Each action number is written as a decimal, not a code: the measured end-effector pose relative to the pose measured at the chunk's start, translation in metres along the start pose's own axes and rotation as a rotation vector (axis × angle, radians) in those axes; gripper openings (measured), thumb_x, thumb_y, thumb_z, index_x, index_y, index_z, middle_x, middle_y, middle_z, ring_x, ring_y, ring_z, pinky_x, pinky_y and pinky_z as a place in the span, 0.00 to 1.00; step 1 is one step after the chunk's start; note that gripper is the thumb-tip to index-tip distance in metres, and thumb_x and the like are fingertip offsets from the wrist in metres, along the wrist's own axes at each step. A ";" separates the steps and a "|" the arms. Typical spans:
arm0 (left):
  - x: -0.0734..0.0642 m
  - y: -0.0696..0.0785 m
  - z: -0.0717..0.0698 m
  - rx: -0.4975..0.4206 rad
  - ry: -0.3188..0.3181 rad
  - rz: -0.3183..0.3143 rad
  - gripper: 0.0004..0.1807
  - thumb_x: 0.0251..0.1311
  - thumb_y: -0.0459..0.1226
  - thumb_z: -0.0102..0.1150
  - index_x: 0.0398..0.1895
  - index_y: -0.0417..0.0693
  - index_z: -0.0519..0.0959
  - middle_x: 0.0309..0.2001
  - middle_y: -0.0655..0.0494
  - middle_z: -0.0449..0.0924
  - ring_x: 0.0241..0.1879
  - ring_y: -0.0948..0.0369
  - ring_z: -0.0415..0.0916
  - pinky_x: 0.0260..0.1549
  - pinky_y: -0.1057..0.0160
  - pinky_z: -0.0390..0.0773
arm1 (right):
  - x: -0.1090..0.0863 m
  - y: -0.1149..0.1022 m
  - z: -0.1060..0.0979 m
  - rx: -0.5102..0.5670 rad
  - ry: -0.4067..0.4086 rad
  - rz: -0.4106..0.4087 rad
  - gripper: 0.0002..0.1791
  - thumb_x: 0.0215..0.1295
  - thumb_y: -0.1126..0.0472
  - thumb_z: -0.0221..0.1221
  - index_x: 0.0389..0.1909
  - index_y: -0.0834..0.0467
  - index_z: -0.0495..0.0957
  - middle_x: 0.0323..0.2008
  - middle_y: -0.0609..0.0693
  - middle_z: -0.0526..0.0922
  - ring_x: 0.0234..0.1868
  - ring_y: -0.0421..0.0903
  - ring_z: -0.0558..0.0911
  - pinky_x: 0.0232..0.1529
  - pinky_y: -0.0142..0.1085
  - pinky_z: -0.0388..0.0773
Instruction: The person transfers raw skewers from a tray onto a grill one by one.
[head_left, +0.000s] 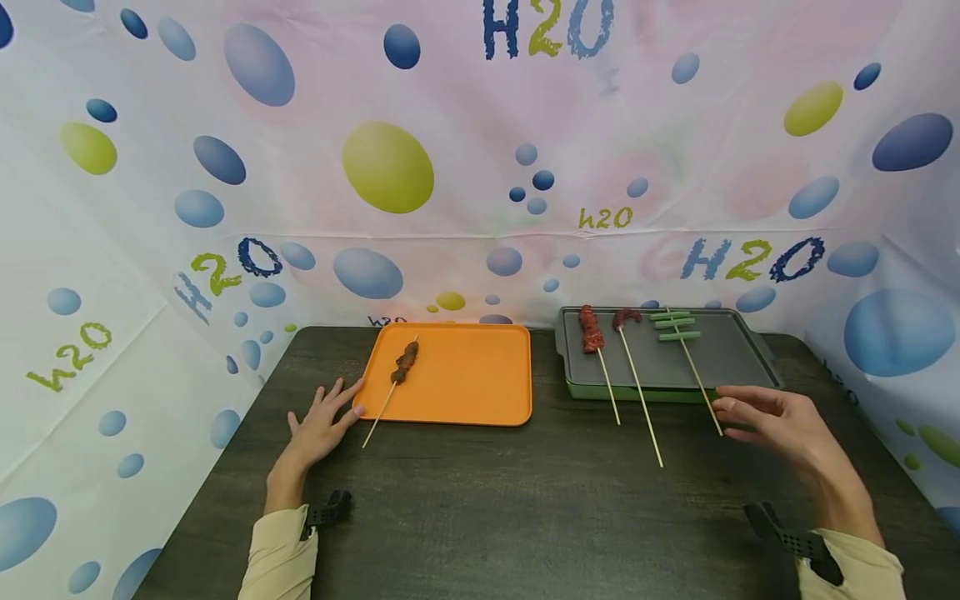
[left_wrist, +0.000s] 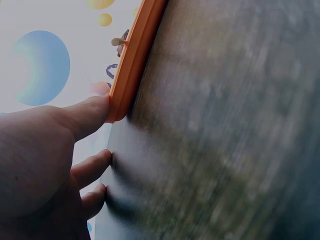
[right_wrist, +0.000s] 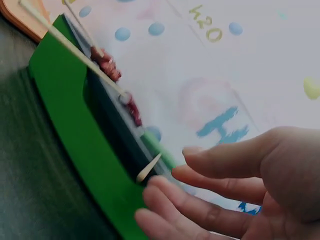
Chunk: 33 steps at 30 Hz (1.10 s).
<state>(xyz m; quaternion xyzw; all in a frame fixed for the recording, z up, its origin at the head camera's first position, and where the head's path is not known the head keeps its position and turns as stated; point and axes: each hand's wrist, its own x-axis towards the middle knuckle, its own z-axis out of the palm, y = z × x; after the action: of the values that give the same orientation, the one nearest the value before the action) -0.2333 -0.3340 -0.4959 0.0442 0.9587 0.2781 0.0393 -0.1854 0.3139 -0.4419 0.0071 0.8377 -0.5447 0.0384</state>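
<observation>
The green vegetable skewer [head_left: 684, 346] lies on the grey griddle [head_left: 731, 354] at two o'clock on the table [head_left: 525, 500], its stick end jutting over the near edge. The right hand [head_left: 772, 421] hovers just at that stick end, fingers straight and spread, holding nothing. Two meat skewers [head_left: 611, 350] lie left of it. At ten o'clock, the left hand [head_left: 322, 421] rests flat and open, thumb touching the orange tray [head_left: 465, 383], which carries a cooked skewer [head_left: 401, 367].
</observation>
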 end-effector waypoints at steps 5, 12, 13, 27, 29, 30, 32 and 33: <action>0.000 0.000 -0.001 0.003 0.000 0.000 0.35 0.78 0.52 0.49 0.81 0.50 0.58 0.80 0.32 0.43 0.77 0.28 0.30 0.57 0.16 0.21 | -0.007 -0.015 0.003 -0.117 0.056 -0.052 0.33 0.77 0.50 0.59 0.67 0.73 0.71 0.55 0.43 0.78 0.43 0.24 0.81 0.41 0.30 0.84; -0.001 -0.001 -0.001 -0.002 0.004 0.001 0.35 0.78 0.51 0.49 0.81 0.49 0.58 0.80 0.31 0.43 0.77 0.28 0.30 0.57 0.17 0.20 | -0.009 -0.038 0.024 -0.089 0.026 -0.128 0.31 0.78 0.54 0.57 0.70 0.72 0.68 0.55 0.59 0.83 0.44 0.29 0.84 0.42 0.30 0.84; -0.002 -0.001 -0.001 -0.003 0.005 0.001 0.35 0.78 0.51 0.49 0.81 0.49 0.58 0.80 0.31 0.43 0.77 0.28 0.30 0.57 0.17 0.20 | -0.009 -0.041 0.028 -0.078 0.013 -0.143 0.31 0.79 0.54 0.56 0.71 0.71 0.67 0.56 0.62 0.83 0.45 0.31 0.84 0.43 0.31 0.84; -0.001 0.003 -0.001 0.001 0.007 0.009 0.34 0.79 0.50 0.49 0.81 0.49 0.58 0.80 0.32 0.43 0.77 0.28 0.30 0.57 0.17 0.21 | -0.008 -0.077 0.103 0.140 -0.199 -0.205 0.31 0.77 0.62 0.58 0.74 0.69 0.62 0.57 0.69 0.80 0.50 0.51 0.87 0.48 0.43 0.85; -0.001 0.003 0.000 0.003 0.003 0.003 0.34 0.79 0.51 0.49 0.82 0.50 0.57 0.80 0.32 0.43 0.77 0.29 0.30 0.58 0.17 0.20 | -0.007 -0.081 0.115 0.160 -0.219 -0.205 0.31 0.76 0.63 0.59 0.75 0.69 0.62 0.57 0.68 0.80 0.52 0.55 0.86 0.49 0.44 0.85; -0.001 0.002 0.000 0.004 0.001 0.000 0.34 0.79 0.51 0.49 0.82 0.50 0.57 0.80 0.33 0.43 0.77 0.29 0.30 0.58 0.17 0.20 | -0.006 -0.082 0.121 0.171 -0.229 -0.205 0.32 0.76 0.64 0.59 0.75 0.69 0.62 0.57 0.68 0.79 0.53 0.58 0.86 0.49 0.45 0.85; -0.001 0.002 0.000 0.008 -0.004 -0.008 0.35 0.79 0.52 0.48 0.82 0.50 0.57 0.80 0.33 0.42 0.77 0.29 0.30 0.58 0.17 0.20 | -0.004 -0.085 0.133 0.188 -0.246 -0.208 0.32 0.76 0.66 0.59 0.75 0.68 0.61 0.58 0.68 0.79 0.55 0.61 0.85 0.50 0.46 0.85; -0.001 0.001 0.001 0.009 -0.006 -0.012 0.35 0.78 0.52 0.48 0.82 0.50 0.57 0.80 0.33 0.42 0.77 0.29 0.30 0.58 0.17 0.20 | -0.004 -0.087 0.139 0.198 -0.251 -0.205 0.31 0.75 0.66 0.59 0.75 0.68 0.62 0.58 0.68 0.79 0.55 0.62 0.84 0.50 0.47 0.85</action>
<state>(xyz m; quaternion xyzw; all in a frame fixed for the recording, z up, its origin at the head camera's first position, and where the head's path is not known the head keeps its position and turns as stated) -0.2318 -0.3327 -0.4957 0.0394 0.9601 0.2736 0.0436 -0.1786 0.1518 -0.4188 -0.1425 0.7650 -0.6221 0.0861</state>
